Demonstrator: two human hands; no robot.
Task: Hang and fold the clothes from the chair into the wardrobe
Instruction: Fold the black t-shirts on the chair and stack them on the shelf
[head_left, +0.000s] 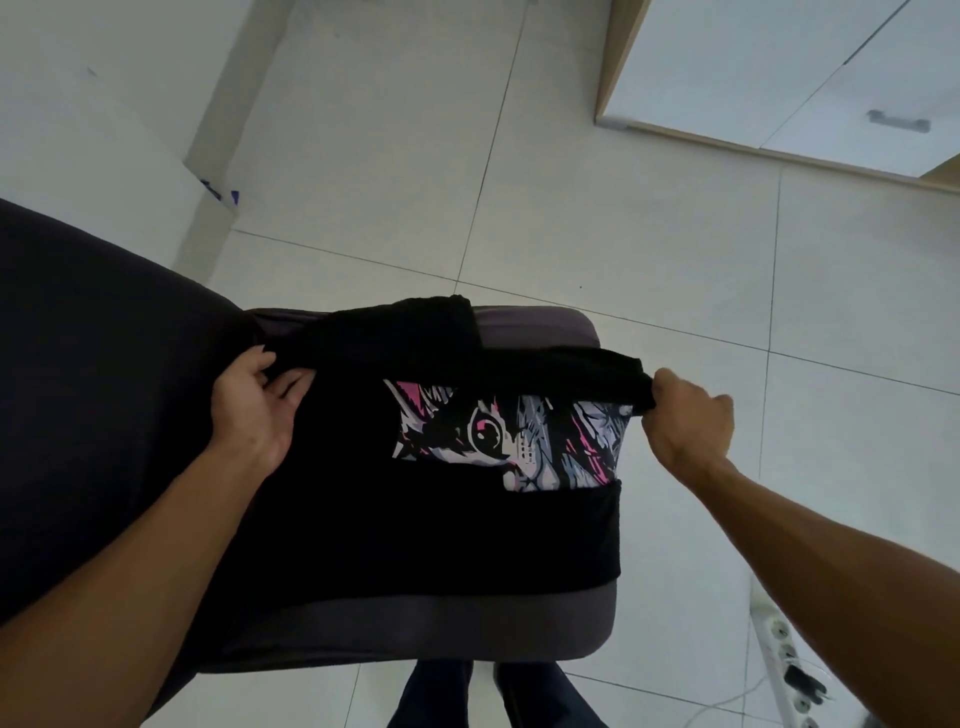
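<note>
The black T-shirt (363, 519) lies flat on the seat of the chair (597, 618), and it covers almost all of the seat. Its print (498, 441), in pink, white and grey with one big round eye, faces up on the right half of the cloth. The top part of the shirt is folded over towards me and is lifted a little, so it makes a dark band above the print.

My right hand (691, 421) holds the right end of this band. The fingers (660, 387) are curled tight around the black cloth and pinch it at the edge of the seat. My left hand (254, 410) is at the left end of the band, with the palm turned up. Its fingers (291, 387) are half bent, and the cloth passes between the thumb and the fingers, so this hand grips it too.

To the left, the dark back of the chair (104, 364) fills the view. Under the seat is the pale tiled floor (623, 234). My legs in dark trousers (488, 696) are at the near edge of the seat. A white power strip (784, 670) lies on the floor at the lower right. The wardrobe (769, 67), white with a metal handle, stands at the upper right, well apart from the chair.
</note>
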